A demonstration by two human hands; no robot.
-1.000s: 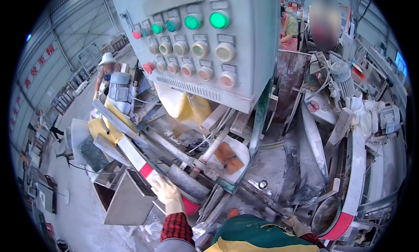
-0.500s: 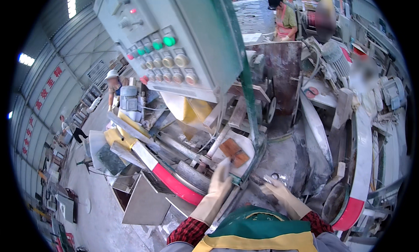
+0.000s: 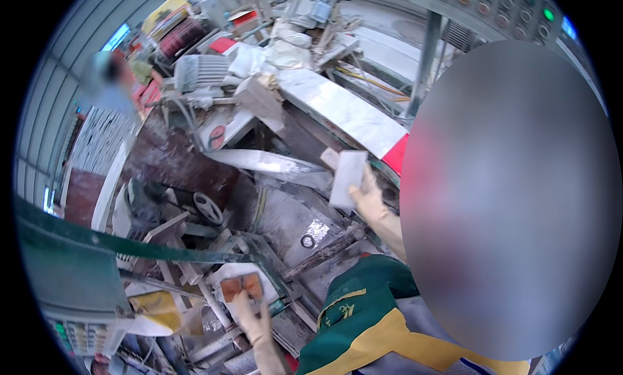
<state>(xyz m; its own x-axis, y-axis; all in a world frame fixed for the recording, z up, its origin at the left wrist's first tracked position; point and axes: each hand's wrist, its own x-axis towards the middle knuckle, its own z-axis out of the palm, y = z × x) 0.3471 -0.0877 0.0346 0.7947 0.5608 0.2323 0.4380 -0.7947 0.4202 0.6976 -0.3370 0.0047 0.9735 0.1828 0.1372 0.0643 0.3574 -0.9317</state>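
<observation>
My right hand [image 3: 370, 196], in a cream rubber glove, grips a small pale rectangular slab [image 3: 348, 178] near the middle of the view, its thumb over the near face. Lower left, my gloved left hand [image 3: 255, 324] has its fingers apart. Those fingertips reach the near edge of a pair of orange-brown blocks [image 3: 241, 287], and whether they press on them I cannot tell. The blocks lie on a white plate [image 3: 224, 271] beside a green metal frame. My right forearm is partly covered by a blurred patch.
A curved white rail with a red end [image 3: 350, 102] runs beyond my right hand. Between my hands lies a wet grey machine bed [image 3: 285, 226] with a dark ring [image 3: 307, 241]. Control panels [image 3: 500, 12] stand upper right and lower left. Another person [image 3: 146, 83] is at the far left.
My view has swung to the right. The pale slab now shows in my right hand, raised toward the rail. My left hand stays by the orange-brown blocks.
</observation>
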